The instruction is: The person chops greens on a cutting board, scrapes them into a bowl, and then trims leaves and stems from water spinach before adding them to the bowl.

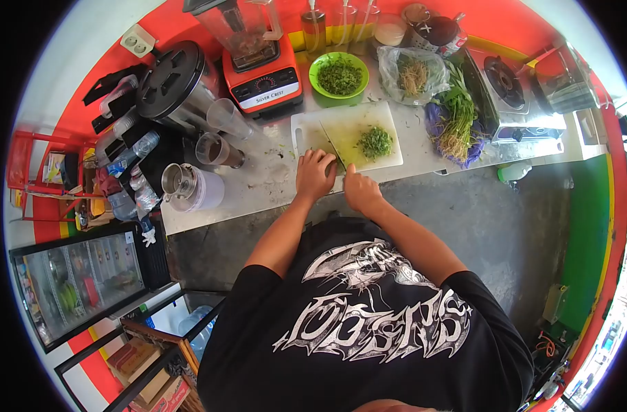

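A white cutting board (pixel 389 115) lies on the metal counter, its near edge by both hands. My right hand (pixel 363 189) is closed around the handle of a knife (pixel 331 141), whose blade points away from me across the board. Just left of the blade, my left hand (pixel 316 175) rests at the board's near edge with its fingers curled; a little dark green shows by its fingertips, but what it holds is hidden. A pile of chopped green herbs (pixel 375 143) sits on the board's right part, right of the knife.
Behind the board stand a green bowl (pixel 315 77) of chopped greens and a red blender (pixel 264 82). To the right lie a plastic bag (pixel 423 62) and leafy greens with roots (pixel 458 120), near a gas stove (pixel 509 103). Clear cups (pixel 221 150) and a white jug (pixel 202 191) stand left.
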Demonstrator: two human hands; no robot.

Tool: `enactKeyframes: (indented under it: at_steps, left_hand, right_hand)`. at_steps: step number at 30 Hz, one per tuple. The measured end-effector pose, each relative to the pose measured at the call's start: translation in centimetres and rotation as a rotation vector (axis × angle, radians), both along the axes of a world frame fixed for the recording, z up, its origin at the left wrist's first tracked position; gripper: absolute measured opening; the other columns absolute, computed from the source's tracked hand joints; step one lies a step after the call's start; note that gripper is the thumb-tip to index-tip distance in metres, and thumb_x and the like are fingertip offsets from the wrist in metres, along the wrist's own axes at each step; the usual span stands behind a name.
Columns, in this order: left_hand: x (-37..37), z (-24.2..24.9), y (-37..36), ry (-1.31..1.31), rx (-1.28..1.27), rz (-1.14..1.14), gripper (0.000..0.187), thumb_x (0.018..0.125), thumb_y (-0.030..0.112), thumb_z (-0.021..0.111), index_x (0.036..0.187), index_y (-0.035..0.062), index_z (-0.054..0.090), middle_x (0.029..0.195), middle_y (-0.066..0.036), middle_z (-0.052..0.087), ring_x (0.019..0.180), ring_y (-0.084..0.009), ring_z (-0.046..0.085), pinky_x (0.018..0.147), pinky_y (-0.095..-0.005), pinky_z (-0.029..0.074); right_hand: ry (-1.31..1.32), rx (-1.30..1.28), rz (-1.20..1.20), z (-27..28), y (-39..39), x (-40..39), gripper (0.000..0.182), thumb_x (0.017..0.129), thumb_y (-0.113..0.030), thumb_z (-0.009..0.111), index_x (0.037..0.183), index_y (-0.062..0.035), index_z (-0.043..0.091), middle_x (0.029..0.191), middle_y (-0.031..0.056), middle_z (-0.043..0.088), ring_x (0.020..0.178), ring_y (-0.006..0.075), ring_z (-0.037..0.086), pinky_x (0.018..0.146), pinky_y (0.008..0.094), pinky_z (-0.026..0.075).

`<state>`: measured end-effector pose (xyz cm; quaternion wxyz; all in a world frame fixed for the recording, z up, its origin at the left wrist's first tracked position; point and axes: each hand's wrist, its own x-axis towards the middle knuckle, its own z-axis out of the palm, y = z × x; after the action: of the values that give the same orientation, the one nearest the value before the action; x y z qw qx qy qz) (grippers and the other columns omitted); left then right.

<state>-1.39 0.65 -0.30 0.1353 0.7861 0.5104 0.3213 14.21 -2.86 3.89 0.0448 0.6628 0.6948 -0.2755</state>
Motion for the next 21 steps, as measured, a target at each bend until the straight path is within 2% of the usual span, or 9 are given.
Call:
enactKeyframes:
  at_steps: [3, 7, 9, 19, 21]
  left_hand:
    - [-0.1, 0.3, -0.1, 0.020, -0.008, -0.005, 0.014, 0.084, 0.016, 0.070, 0.097, 0.0100, 0.068, 0.092, -0.004, 0.059, 0.097, -0.0275, 0.055, 0.084, -0.0415, 0.041]
    - [-0.1, -0.1, 0.0, 0.046, 0.007, 0.016, 0.013, 0.086, 0.017, 0.068, 0.097, 0.0125, 0.066, 0.095, -0.003, 0.058, 0.099, -0.0268, 0.054, 0.085, -0.0406, 0.041]
    - [-0.2, -0.1, 0.0, -0.003, -0.012, -0.005, 0.013, 0.085, 0.017, 0.069, 0.097, 0.0110, 0.065, 0.097, -0.004, 0.059, 0.099, -0.0275, 0.054, 0.086, -0.0407, 0.041]
    - [-0.3, -0.3, 0.0, 0.010, -0.017, -0.012, 0.013, 0.086, 0.017, 0.069, 0.095, 0.0094, 0.064, 0.097, -0.005, 0.059, 0.099, -0.0292, 0.054, 0.088, -0.0423, 0.042]
    - [-0.3, -0.2, 0.1, -0.041, -0.019, -0.029, 0.011, 0.085, 0.015, 0.070, 0.093, 0.0102, 0.064, 0.095, -0.005, 0.059, 0.099, -0.0288, 0.054, 0.086, -0.0423, 0.042]
  right_hand:
    - [-0.031, 0.033, 0.080, -0.2, 1.6, 0.3, 0.028, 0.099, -0.021, 0.054, 0.113, 0.0010, 0.044, 0.097, 0.0291, 0.071, 0.096, 0.0457, 0.071, 0.086, 0.0523, 0.056]
    - [-0.052, 0.006, 0.090, -0.1, 1.8, 0.1, 0.027, 0.100, -0.021, 0.052, 0.113, 0.0007, 0.043, 0.098, 0.0286, 0.071, 0.096, 0.0453, 0.071, 0.086, 0.0524, 0.056]
    - [-0.003, -0.003, 0.006, -0.3, 0.7, -0.3, 0.023, 0.096, -0.012, 0.052, 0.112, 0.0014, 0.045, 0.100, 0.0287, 0.071, 0.098, 0.0454, 0.070, 0.087, 0.0515, 0.056]
    - [-0.019, -0.057, 0.071, 0.5, 1.8, -0.2, 0.026, 0.098, -0.017, 0.052, 0.115, 0.0007, 0.044, 0.105, 0.0302, 0.070, 0.103, 0.0458, 0.069, 0.089, 0.0522, 0.055]
    - [-0.028, 0.022, 0.025, 0.0, 0.5, -0.6, 0.024, 0.093, -0.011, 0.054, 0.112, 0.0017, 0.046, 0.098, 0.0282, 0.071, 0.094, 0.0431, 0.072, 0.083, 0.0478, 0.059]
